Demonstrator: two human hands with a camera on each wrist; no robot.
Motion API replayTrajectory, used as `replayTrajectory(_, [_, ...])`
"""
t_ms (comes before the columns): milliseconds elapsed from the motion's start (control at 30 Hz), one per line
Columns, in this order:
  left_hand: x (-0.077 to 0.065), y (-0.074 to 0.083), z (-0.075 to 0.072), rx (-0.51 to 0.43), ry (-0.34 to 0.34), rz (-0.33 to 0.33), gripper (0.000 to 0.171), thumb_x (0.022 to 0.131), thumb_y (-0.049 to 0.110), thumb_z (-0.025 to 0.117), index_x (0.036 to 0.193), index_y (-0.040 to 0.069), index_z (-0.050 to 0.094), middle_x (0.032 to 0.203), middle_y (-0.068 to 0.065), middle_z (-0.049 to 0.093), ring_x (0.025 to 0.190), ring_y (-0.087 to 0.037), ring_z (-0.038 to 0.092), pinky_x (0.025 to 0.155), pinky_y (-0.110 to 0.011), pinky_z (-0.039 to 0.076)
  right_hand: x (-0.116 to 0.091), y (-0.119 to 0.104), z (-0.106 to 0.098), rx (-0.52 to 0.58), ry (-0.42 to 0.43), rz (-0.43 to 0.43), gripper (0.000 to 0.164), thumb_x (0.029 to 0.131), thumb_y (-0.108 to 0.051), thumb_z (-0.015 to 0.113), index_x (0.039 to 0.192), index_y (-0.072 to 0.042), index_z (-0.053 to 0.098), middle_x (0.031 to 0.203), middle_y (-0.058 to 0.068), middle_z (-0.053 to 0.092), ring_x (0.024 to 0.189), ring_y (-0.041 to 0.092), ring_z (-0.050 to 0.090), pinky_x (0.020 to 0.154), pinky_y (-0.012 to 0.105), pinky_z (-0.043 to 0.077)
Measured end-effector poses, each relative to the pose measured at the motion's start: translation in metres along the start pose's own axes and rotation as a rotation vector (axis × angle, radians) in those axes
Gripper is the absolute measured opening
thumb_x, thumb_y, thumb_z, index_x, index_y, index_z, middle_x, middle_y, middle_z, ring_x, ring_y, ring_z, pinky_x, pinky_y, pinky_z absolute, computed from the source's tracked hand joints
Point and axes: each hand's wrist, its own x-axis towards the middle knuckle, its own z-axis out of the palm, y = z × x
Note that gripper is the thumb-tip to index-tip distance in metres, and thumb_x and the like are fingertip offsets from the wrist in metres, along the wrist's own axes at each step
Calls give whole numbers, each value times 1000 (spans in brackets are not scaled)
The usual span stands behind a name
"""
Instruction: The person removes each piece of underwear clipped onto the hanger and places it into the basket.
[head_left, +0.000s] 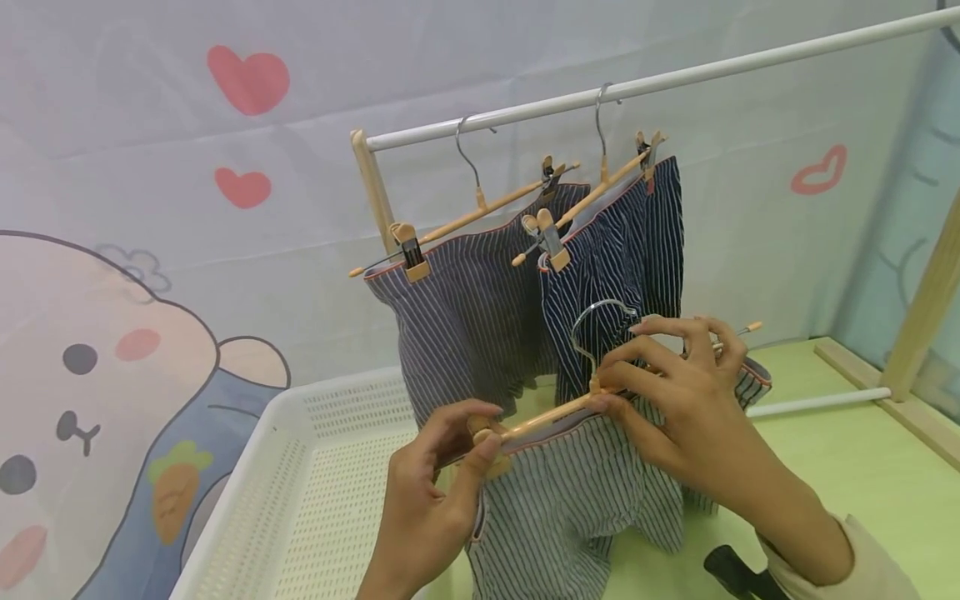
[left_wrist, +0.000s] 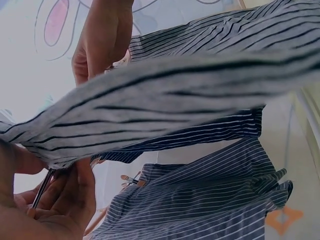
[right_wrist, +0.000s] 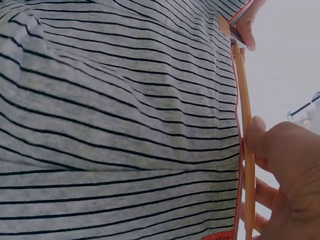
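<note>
the left hand (head_left: 442, 496) pinches a wooden clip (head_left: 497, 464) at the near end of a hanger (head_left: 553, 414), thumb against fingers, probably because squeezing there works the spring; whether the clip's pads bite the cloth, i cannot tell. the right hand (head_left: 682, 408) grasps the hanger's bar beside the base of its hook, thumb on one side and fingers on the other, which likely steadies it while the other hand works at the end. the grey striped pants (head_left: 558, 500) hang below that bar, waistband along it, in front of the white rail (head_left: 675, 83) and just beside the white basket (head_left: 288, 417); the hook is off the rail, so the hands seem to carry the weight. behind, dark grey striped pants (head_left: 487, 308) and navy striped pants (head_left: 600, 292) hang clipped by the waistband, presumably so they drop fairly flat. as for writing, the right wrist view shows a red label (right_wrist: 219, 236) at the waistband, its pale letters upside down and cut off, perhaps "under"; i can make out no certain brand.
</note>
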Motion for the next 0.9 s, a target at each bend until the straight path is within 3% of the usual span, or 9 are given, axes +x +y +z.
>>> replayTrajectory(200, [1, 2, -1, 18, -13, -53, 25, 94, 10, 56, 119, 6, 56, 100, -8, 69, 95, -16, 63, 84, -38, 54, -1, -2, -2, 48, 31, 47, 45, 96, -50, 45, 79, -16, 70, 78, -4, 64, 82, 16, 46, 85, 62, 17])
replayTrajectory(400, [2, 3, -5, 25, -7, -98, 22, 95, 13, 56, 117, 10, 59, 102, -5, 69, 95, -15, 63, 84, -39, 54, 0, -5, -5, 56, 64, 50, 44, 94, -49, 48, 80, -15, 72, 76, -5, 64, 77, 13, 46, 78, 57, 16])
replayTrajectory(900, [2, 0, -10, 51, 49, 5, 6, 92, 7, 58, 96, 7, 63, 92, -7, 65, 83, -17, 63, 75, -33, 56, 4, -13, -1, 79, 145, -2, 44, 94, -47, 50, 74, -15, 72, 70, -6, 62, 65, 11, 42, 71, 53, 13])
